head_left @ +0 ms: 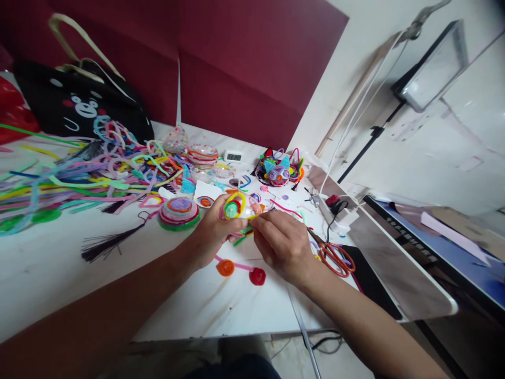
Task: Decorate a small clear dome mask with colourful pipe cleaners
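My left hand (213, 231) is closed round a clear rounded craft piece (245, 209) decorated with coiled pipe cleaners in green, red and yellow. A yellow pipe cleaner (241, 199) curves over its top. At the near right side of the piece, my right hand (282, 243) pinches the end of the yellow pipe cleaner between thumb and fingers. The fingertips partly hide the lower side of the piece. Below the hands, an orange coil (225, 268) and a red coil (257, 276) joined by a pink strip lie on the white table (185, 310).
Loose pipe cleaners (79, 184) heap at the left before a black bag (79, 105). A coiled dome (179, 213) and dark tassel (112, 242) lie left of the hands. Orange-handled scissors (337, 259) and a power strip (335, 216) are right. Finished-looking ornaments (278, 171) stand behind.
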Demonstrator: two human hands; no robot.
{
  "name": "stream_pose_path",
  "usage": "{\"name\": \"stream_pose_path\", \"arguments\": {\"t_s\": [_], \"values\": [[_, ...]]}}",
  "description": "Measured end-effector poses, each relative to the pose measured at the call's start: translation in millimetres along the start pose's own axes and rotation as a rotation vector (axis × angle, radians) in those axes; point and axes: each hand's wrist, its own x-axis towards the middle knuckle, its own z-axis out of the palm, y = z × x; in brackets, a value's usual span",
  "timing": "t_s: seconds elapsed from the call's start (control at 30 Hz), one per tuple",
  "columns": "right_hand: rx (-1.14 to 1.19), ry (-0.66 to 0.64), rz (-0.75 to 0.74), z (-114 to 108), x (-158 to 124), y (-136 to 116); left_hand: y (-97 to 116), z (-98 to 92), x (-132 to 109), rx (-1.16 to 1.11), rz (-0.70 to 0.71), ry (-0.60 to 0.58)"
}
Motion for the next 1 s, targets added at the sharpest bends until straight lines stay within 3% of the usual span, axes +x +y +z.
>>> {"name": "stream_pose_path", "arguments": {"t_s": [0.2,0.33,0.43,0.53,0.73,0.9,1.0], "values": [[0.141,-0.032,0.042,2,2,4,3,-2.8,2,-0.032,0.013,0.05],[0.434,0.008,0.374,3,4,11,7,-2.0,0,-0.083,-0.033,0.081],[0.816,-0.083,0.685,7,6,16,8,-2.0,0,-0.132,-0.065,0.081],[1.227,-0.143,0.874,13,9,19,6,-4.3,1,-0.173,-0.083,0.045],[1.501,-0.076,1.043,22,11,20,2,-7.2,5,-0.197,-0.129,0.086],[1.634,-0.027,1.13,26,11,32,6,-7.2,5,-0.187,-0.157,-0.021],[1.681,-0.002,1.157,26,9,45,9,-8.8,6,-0.131,-0.165,-0.023]]}}
